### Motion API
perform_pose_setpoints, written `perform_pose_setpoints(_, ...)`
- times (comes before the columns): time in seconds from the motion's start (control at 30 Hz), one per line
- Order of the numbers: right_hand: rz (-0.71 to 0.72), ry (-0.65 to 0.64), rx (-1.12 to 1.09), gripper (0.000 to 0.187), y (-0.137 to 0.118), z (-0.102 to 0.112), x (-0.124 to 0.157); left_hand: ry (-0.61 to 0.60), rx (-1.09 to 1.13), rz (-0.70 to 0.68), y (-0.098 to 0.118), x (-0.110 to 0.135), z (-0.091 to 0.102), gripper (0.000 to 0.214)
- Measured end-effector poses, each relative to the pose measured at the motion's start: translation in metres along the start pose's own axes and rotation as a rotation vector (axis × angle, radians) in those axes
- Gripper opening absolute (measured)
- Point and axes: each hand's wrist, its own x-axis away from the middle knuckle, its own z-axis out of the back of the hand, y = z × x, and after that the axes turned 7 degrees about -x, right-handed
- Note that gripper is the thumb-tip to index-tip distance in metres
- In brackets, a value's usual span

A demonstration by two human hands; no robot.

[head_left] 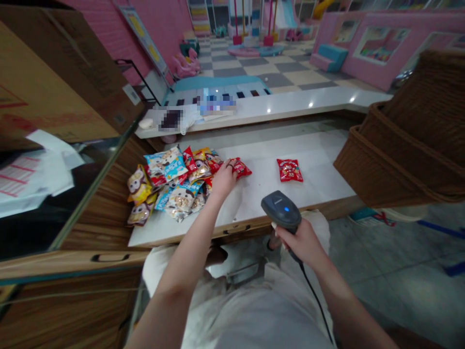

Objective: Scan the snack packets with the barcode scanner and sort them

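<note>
My left hand point(223, 178) reaches over a white counter point(319, 160) and closes on a small red snack packet point(241, 168) at the right edge of a pile of colourful snack packets point(170, 186). My right hand point(301, 242) grips the handle of a dark grey barcode scanner point(280, 209) with a blue light on top, held near the counter's front edge, its cable hanging down. A second red snack packet point(289, 170) lies alone on the counter, to the right of my left hand.
Stacked brown wicker baskets point(407, 145) sit at the counter's right end. A large cardboard box point(54, 72) and papers point(32, 174) are on the left. A raised white ledge point(290, 104) runs behind the counter. Beyond lies a pink play area.
</note>
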Motion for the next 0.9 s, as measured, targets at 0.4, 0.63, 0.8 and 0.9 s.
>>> perform_pose_setpoints(0.4,0.008,-0.043,-0.022,0.021,0.003,-0.017,0.002,0.309,1.548,0.654,0.014,0.081,0.012,0.015)
perform_pose_setpoints(0.63,0.029,-0.099,0.060,0.019,0.000,-0.028,0.007,0.293,1.735,0.942,0.014,0.110,0.014,0.013)
perform_pose_setpoints(0.8,0.074,-0.118,0.098,0.017,-0.007,-0.032,0.009,0.328,1.747,0.937,0.013,0.111,0.017,0.016)
perform_pose_setpoints(0.9,0.079,-0.127,0.102,0.018,-0.011,-0.032,0.009,0.322,1.769,0.892,0.015,0.110,0.016,0.012)
